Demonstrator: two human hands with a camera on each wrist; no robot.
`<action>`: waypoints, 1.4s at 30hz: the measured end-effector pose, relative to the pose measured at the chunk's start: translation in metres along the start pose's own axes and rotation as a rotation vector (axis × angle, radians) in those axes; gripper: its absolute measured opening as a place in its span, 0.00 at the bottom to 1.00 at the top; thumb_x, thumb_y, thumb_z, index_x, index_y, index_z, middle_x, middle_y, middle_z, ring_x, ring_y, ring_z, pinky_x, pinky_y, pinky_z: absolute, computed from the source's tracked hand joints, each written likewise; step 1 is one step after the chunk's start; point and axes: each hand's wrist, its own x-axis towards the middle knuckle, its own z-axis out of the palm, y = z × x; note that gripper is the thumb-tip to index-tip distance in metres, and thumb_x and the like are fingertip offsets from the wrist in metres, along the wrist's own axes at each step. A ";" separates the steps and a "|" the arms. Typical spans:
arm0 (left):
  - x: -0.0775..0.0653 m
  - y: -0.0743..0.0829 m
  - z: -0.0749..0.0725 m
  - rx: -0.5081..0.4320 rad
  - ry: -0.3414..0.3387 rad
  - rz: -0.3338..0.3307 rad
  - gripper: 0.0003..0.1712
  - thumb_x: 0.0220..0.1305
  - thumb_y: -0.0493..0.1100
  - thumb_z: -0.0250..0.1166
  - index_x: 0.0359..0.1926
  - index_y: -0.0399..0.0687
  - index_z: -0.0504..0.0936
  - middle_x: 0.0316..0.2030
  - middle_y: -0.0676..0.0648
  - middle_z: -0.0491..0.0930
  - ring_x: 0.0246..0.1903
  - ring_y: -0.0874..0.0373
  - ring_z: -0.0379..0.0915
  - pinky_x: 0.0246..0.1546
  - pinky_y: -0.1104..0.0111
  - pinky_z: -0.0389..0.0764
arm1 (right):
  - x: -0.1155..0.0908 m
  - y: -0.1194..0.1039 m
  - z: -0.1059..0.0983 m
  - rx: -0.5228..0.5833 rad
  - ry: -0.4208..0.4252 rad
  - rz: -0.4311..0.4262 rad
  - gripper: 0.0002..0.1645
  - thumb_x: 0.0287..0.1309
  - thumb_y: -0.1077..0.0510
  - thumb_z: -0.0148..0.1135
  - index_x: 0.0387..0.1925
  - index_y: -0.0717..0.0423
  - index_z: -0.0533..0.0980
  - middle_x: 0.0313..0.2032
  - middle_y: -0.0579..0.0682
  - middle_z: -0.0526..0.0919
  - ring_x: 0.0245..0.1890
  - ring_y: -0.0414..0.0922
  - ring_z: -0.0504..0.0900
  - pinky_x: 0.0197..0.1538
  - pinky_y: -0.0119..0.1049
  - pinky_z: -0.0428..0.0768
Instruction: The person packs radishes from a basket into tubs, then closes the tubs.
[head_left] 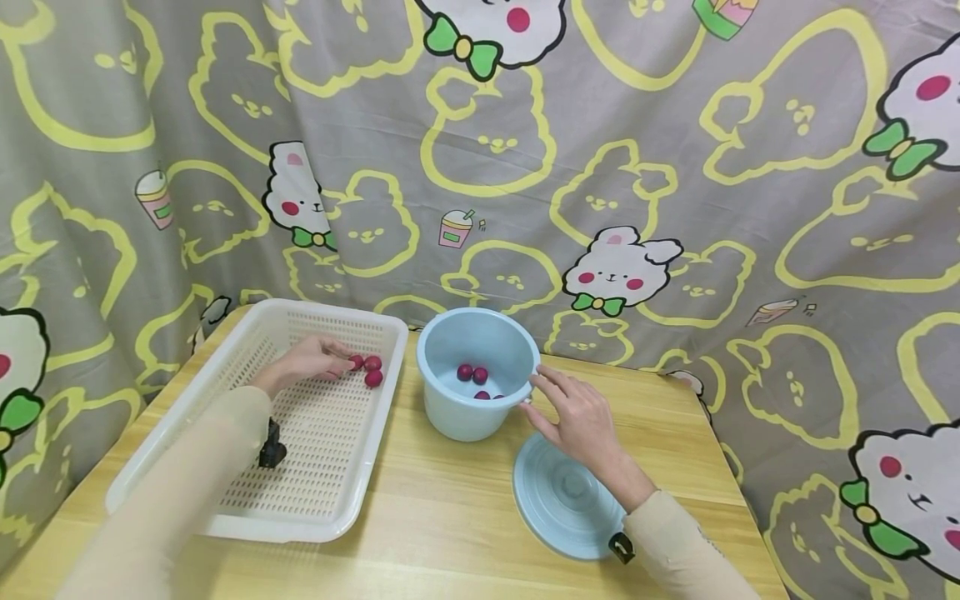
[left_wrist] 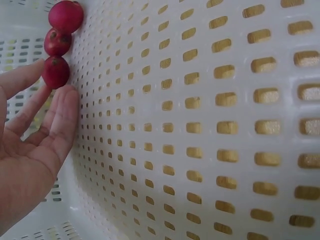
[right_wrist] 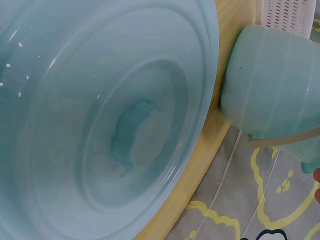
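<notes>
Head feed: I've got the left hand (head_left: 318, 360) inside the white basket (head_left: 380, 425), fingertips at three round red pieces (head_left: 372, 363) bunched toward its far right end. Right hand (head_left: 577, 414) has thumb and fingertips at the right rim of the blue bucket (head_left: 461, 423), a little apart; I can't tell whether they pinch it. I count four more red pieces in the bucket (head_left: 465, 372), two partly cut off by the near rim. Lid (head_left: 547, 500) lies on the table (head_left: 435, 517) right of the bucket, partly under the right arm. Patterned curtain (head_left: 495, 158) behind. Left wrist feed: three red pieces lined up close together over the basket's slotted floor; left fingers nearly straight, parted, tips touching the nearest piece. Right wrist feed: lid fills most of it, bucket beyond with its handle (right_wrist: 285, 137); only fingertips peek in at the edge, grip unreadable.
</notes>
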 end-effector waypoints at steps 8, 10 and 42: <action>0.002 0.003 0.002 0.051 0.003 -0.026 0.29 0.71 0.45 0.70 0.66 0.32 0.78 0.65 0.29 0.78 0.53 0.45 0.86 0.55 0.58 0.90 | 0.001 0.000 0.000 0.003 0.002 -0.003 0.40 0.75 0.27 0.47 0.57 0.54 0.85 0.55 0.57 0.90 0.46 0.54 0.92 0.42 0.50 0.93; 0.003 0.003 0.002 0.051 0.000 -0.022 0.30 0.71 0.46 0.70 0.66 0.31 0.77 0.65 0.28 0.78 0.51 0.47 0.87 0.55 0.58 0.90 | 0.001 0.000 0.000 0.002 0.006 -0.004 0.40 0.75 0.27 0.48 0.57 0.54 0.85 0.55 0.57 0.90 0.46 0.54 0.93 0.42 0.50 0.93; -0.011 0.008 -0.008 0.049 0.001 0.035 0.29 0.73 0.49 0.69 0.64 0.32 0.78 0.58 0.31 0.83 0.48 0.45 0.87 0.54 0.53 0.90 | 0.002 -0.001 -0.002 0.001 -0.014 0.008 0.42 0.75 0.25 0.45 0.56 0.55 0.85 0.55 0.57 0.89 0.47 0.56 0.92 0.44 0.51 0.93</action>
